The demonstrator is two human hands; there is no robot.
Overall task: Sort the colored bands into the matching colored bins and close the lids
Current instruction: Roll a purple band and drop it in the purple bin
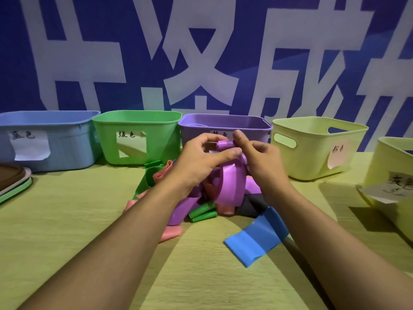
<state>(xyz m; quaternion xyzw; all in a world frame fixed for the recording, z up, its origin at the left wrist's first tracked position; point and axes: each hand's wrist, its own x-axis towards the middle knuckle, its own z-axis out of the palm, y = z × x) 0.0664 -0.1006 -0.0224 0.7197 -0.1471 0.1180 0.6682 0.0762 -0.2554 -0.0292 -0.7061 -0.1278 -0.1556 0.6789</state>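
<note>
Head-worn view — looking down, close over table

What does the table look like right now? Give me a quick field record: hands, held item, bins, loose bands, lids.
left hand: pinches purple band
right hand: pinches same band
purple band: lifted above the pile, in front of purple bin
bins, left to right: blue bin, green bin, purple bin, two pale yellow bins; all open
pile: pink, green, purple, dark bands tangled
blue band: flat, near side of pile
lids: stacked at left edge
</note>
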